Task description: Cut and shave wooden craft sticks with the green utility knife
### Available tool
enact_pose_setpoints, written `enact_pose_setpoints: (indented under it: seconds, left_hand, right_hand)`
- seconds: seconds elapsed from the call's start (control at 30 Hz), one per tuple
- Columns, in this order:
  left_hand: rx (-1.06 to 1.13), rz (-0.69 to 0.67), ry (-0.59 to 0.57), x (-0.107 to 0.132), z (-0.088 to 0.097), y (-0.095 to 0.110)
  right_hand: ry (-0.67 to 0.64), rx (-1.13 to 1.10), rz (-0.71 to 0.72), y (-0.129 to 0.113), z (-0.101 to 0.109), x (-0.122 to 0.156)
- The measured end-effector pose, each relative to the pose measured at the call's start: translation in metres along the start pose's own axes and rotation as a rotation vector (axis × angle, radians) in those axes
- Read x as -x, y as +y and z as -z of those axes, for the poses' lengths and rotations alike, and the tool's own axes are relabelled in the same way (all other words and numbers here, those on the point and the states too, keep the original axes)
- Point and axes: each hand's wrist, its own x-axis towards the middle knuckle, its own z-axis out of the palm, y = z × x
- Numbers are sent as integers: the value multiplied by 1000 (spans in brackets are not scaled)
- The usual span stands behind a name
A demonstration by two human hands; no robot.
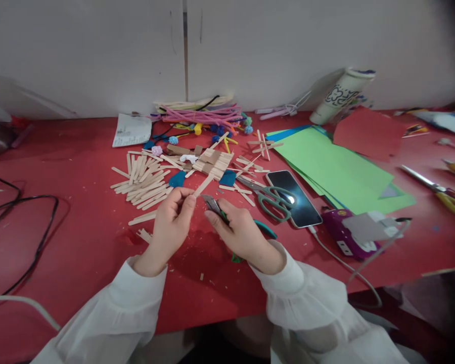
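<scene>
My left hand point(172, 222) pinches a wooden craft stick point(203, 186) between thumb and fingers, holding it up over the red table point(79, 202). My right hand point(238, 230) is closed round a pair of green-handled cutters point(214, 205), whose metal jaws point at the stick's lower end. Both wrists wear white sleeves. Small wood chips lie on the table under my hands.
A pile of loose craft sticks point(144, 184) lies left of a glued stick panel point(212, 162). Green-handled scissors point(273, 197), a phone point(293, 197), green paper sheets point(333, 169), pipe cleaners point(205, 116), a purple glue gun point(349, 235) and black cables point(30, 232) surround them.
</scene>
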Motion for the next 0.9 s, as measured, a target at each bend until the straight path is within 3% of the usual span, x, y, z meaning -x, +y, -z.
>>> enact_pose_setpoints:
  seconds: [0.47, 0.9]
  left_hand:
    - [-126, -88, 55, 2, 0, 3]
    - [-142, -136, 13, 2, -1, 2]
  right_hand:
    - [-21, 138, -15, 1, 1, 0]
    - [-69, -120, -122, -1, 3, 0]
